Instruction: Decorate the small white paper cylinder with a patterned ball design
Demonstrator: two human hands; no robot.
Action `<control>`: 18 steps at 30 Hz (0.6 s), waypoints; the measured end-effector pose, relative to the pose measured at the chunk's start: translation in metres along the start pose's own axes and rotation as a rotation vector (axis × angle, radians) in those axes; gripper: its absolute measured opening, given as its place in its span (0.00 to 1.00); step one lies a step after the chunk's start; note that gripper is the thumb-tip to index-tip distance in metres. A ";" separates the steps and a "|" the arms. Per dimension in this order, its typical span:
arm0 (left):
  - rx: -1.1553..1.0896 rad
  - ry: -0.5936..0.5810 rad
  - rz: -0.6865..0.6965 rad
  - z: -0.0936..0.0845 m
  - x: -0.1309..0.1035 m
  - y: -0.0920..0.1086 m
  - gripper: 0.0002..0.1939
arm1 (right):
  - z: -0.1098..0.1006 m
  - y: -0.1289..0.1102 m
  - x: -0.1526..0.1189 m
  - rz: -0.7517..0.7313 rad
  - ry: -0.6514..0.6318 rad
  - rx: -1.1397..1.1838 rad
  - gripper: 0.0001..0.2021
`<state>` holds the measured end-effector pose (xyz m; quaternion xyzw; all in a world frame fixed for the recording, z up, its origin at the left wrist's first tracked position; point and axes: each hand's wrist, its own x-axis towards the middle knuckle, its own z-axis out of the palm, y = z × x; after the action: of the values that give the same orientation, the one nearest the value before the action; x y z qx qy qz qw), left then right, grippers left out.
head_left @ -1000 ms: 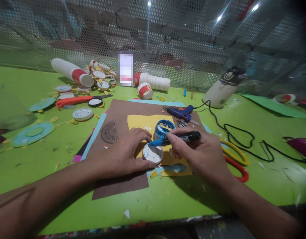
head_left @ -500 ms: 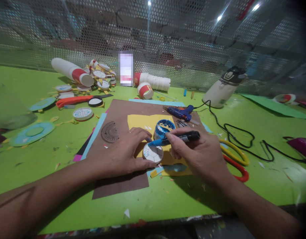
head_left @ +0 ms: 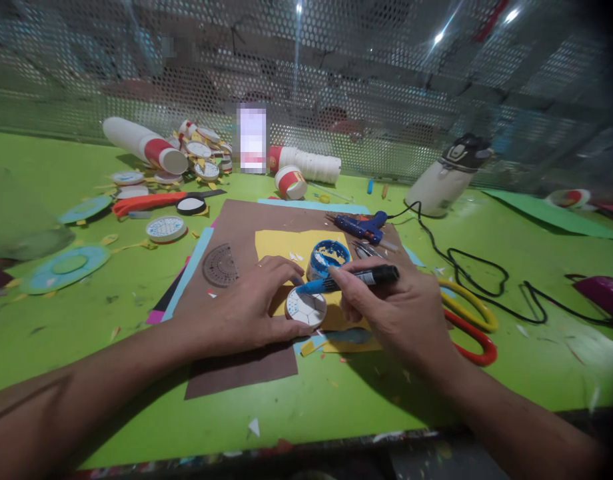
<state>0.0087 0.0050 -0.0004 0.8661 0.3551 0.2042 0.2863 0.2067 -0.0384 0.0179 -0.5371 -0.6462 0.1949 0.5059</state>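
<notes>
Green table (head_left: 331, 413): left hand (head_left: 251, 303) curls around 1 white, dark-lined, blue-dotted disc (head_left: 307, 311); right hand (head_left: 404, 303) pinches 1 marker (head_left: 371, 275).

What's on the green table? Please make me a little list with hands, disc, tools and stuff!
Left hand: holds the white disc by its edge
Right hand: holds a blue-and-black marker, tip at the disc
Disc: black lines, some blue dots
Behind disc: blue-stained jar
Tools: glue gun, protractor
Further back: stacked paper cups lying sideways

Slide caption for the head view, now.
Left hand holds a white disc; right hand points a marker at it.
</notes>
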 end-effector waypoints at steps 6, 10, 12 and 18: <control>0.014 -0.011 0.017 0.001 0.000 -0.002 0.23 | -0.002 -0.001 -0.001 -0.010 0.011 0.012 0.11; 0.032 0.001 0.003 0.001 0.000 -0.003 0.24 | -0.005 -0.005 -0.001 -0.007 0.047 0.037 0.11; 0.034 0.002 -0.002 0.001 -0.001 -0.002 0.24 | -0.006 -0.006 -0.001 -0.010 0.061 0.031 0.11; 0.026 -0.006 0.008 0.002 0.000 -0.002 0.23 | -0.005 -0.006 0.001 -0.016 0.052 0.005 0.13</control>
<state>0.0083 0.0057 -0.0031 0.8718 0.3535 0.1982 0.2751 0.2078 -0.0413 0.0249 -0.5356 -0.6365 0.1783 0.5256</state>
